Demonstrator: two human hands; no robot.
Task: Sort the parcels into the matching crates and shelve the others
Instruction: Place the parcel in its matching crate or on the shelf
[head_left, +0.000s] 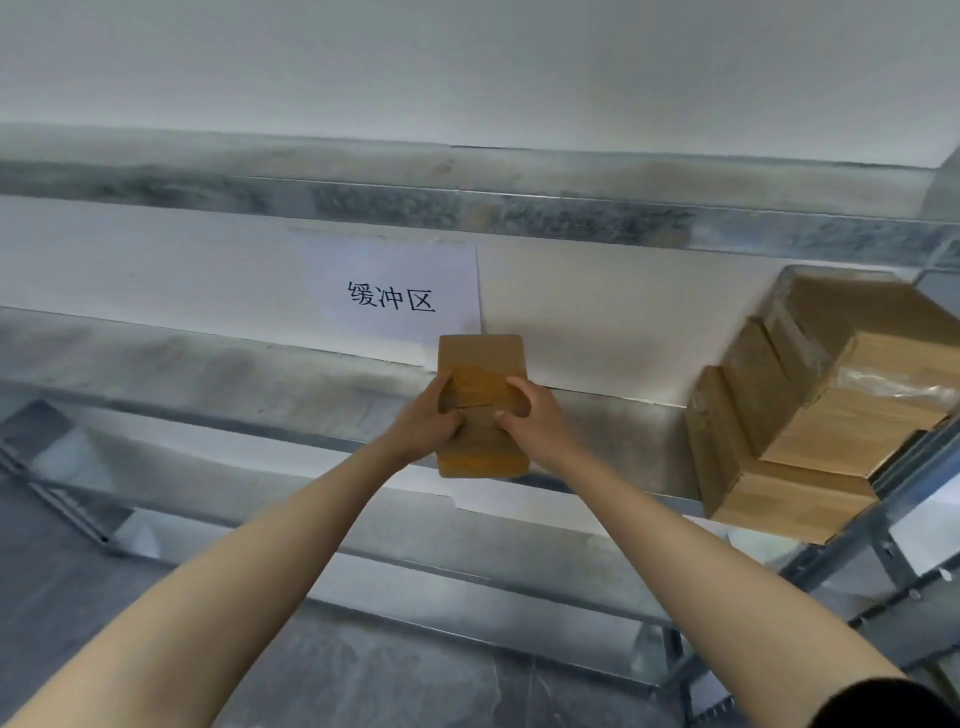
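you hold one small brown parcel (480, 358) in both hands, just below the white paper sign (395, 291) with its three printed characters. the parcel's top edge overlaps the sign's lower right corner. your left hand (423, 423) grips the parcel's left side, fingers curled onto its face, and your right hand (535, 423) grips the right side the same way. the two hands cover the middle of the parcel, so any label there is hidden. only its plain upper part and a strip of its near end show. you cannot tell from this angle whether its underside touches the metal shelf (208, 364) that runs below the sign or hangs just above it.

to the right of the sign and a little lower, a stack of cardboard boxes (831, 415) sits on that same shelf in stepped layers. the right edge of the view cuts the stack off, and one box carries a glossy patch, tape or film, too blurred to read. above the sign an upper metal shelf (467, 208) crosses the view, showing only its front lip and underside. far below and right of the sign, a dark sleeve (883, 701) is cut off at the corner. the lower shelf levels (467, 587) under your forearms are blurred.
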